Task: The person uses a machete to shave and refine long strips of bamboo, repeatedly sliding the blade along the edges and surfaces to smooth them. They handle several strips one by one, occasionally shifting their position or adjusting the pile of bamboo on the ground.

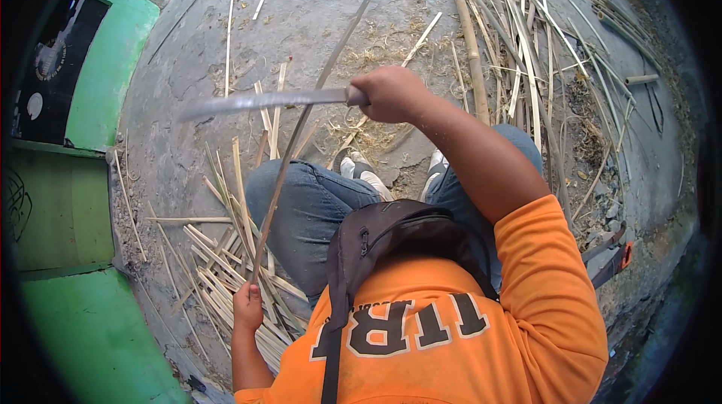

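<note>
My right hand (392, 94) is closed round the handle of a machete (263, 103). Its long blade points left and is smeared by motion toward the tip. My left hand (247, 306), low at the left, grips the near end of a long, narrow bamboo strip (280, 182). From there the strip slants up and to the right, past my left knee, toward the far side. The blade crosses the strip in the picture near the handle; whether the two touch I cannot tell.
Pale split bamboo strips (214, 272) lie piled beside my left leg. Bamboo poles (471, 58) and more strips spread over the concrete ground at the far right. Shavings (383, 50) litter the middle. A green wall (98, 336) bounds the left; an orange-handled tool (624, 256) lies at the right.
</note>
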Demonstrator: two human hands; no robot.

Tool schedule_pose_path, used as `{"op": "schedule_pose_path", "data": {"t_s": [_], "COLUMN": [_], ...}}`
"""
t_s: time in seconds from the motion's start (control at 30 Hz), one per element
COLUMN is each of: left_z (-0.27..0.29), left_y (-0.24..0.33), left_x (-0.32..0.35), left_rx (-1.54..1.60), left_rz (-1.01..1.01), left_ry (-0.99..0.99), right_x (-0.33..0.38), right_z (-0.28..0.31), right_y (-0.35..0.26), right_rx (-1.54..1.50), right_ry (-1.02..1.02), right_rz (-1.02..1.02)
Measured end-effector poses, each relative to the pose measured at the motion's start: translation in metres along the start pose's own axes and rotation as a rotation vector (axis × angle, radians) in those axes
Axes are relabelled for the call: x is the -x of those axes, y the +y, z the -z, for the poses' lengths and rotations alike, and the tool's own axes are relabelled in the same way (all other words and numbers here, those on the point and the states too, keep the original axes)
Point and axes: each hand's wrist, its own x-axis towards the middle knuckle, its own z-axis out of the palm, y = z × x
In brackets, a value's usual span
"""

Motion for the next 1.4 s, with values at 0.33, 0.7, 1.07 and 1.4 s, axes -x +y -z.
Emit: {"op": "schedule_pose_path", "data": {"t_s": [0.33, 0.7, 1.07, 1.4], "left_z": [-0.018, -0.020, -0.012, -0.013], "left_y": [-0.004, -0.003, 0.016, -0.023], "left_x": [-0.010, -0.008, -0.010, -0.020], "left_rx": [0.042, 0.009, -0.057, 0.371], "left_rz": [0.063, 0.057, 0.021, 0.185], "left_ry": [-0.052, -0.053, -0.034, -0.254], "right_x": [-0.012, 0.000, -0.022, -0.008], "right_z": [-0.040, -0.023, -0.009, -0.026], "right_y": [-0.006, 0.013, 0.009, -0.043], "right_rx": [-0.052, -0.097, -0.087, 0.104], "right_ry": [-0.131, 0.039, -0.085, 0.002], "right_rz": [0.067, -0.068, -0.213, 0.073]}}
